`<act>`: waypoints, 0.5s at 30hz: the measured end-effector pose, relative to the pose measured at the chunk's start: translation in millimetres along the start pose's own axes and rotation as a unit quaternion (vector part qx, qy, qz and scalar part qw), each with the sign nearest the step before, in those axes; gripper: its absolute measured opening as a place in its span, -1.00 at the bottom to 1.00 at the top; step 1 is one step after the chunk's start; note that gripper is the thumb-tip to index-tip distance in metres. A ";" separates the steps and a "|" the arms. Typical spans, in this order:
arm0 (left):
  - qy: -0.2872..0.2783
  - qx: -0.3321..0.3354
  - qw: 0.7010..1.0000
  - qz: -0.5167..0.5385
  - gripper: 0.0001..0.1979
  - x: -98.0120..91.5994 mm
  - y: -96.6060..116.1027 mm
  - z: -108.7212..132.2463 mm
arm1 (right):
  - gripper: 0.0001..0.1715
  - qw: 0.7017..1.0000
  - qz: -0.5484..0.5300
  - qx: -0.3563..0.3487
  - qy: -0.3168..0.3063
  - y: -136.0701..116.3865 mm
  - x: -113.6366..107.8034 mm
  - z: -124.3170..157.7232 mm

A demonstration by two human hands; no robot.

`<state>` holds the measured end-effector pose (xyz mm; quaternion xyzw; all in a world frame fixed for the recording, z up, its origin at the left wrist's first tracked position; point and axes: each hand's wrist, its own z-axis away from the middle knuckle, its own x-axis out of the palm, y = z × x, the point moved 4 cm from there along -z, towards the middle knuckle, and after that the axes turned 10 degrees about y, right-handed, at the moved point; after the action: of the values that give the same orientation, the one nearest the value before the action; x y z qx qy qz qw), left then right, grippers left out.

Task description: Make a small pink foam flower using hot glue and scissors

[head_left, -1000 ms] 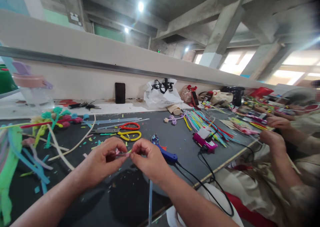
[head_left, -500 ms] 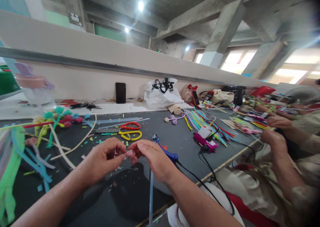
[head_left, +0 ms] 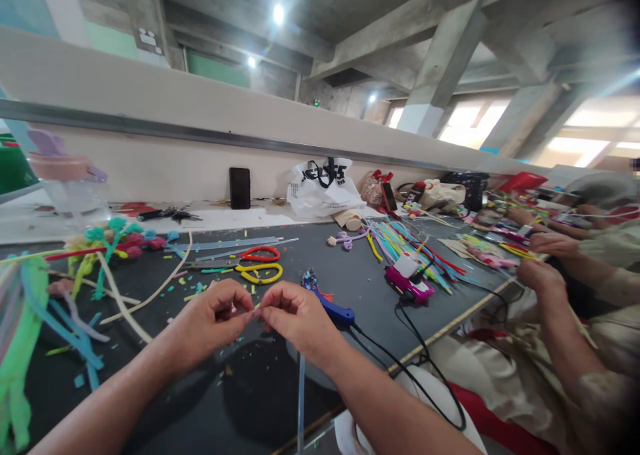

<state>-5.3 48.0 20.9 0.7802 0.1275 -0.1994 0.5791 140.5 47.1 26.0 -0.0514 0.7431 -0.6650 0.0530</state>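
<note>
My left hand (head_left: 220,311) and my right hand (head_left: 295,315) meet fingertip to fingertip above the dark table. Both are closed in a pinch on a small pink piece (head_left: 257,313), mostly covered by the fingers; its exact kind I cannot make out. Just behind my right hand lies a blue glue gun (head_left: 333,308) with its cord trailing right. Beyond the hands rest scissors (head_left: 260,273) with one red and one yellow handle loop. A thin translucent stick (head_left: 301,395) extends below my right hand toward the table's front edge.
Fuzzy coloured stems and flowers (head_left: 117,241) crowd the left, near a clear bottle (head_left: 75,188). A phone (head_left: 240,188) and white bag (head_left: 323,188) stand at the back. Colourful strips (head_left: 410,241) and a magenta device (head_left: 407,287) lie right. A co-worker's hands (head_left: 545,261) are farther right.
My right hand's fingers have curled from a more stretched pose into a tighter pinch against my left fingertips. The pink piece shows less now.
</note>
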 end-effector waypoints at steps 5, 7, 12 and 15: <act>0.019 0.042 0.999 -0.011 -0.85 0.5 3.9 2.7 | -0.93 0.996 -0.063 0.047 0.031 7.1 -2.1 -2.9; 0.025 0.071 0.997 -0.013 -0.87 -0.3 6.9 3.9 | -0.92 0.993 -0.091 0.058 0.035 7.3 -2.8 -3.6; 0.021 0.149 0.988 -0.030 -0.91 -0.9 12.6 7.3 | -0.93 0.987 -0.144 0.071 0.019 8.6 -1.9 -4.6; 0.029 0.194 0.979 -0.058 -0.89 -1.6 16.6 9.5 | -0.93 0.983 -0.164 0.087 0.016 11.0 -1.5 -4.7</act>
<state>-1.1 34.1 33.5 0.8745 0.1479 -0.2312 0.4000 141.3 53.1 15.6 -0.1569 0.6650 -0.7273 -0.0648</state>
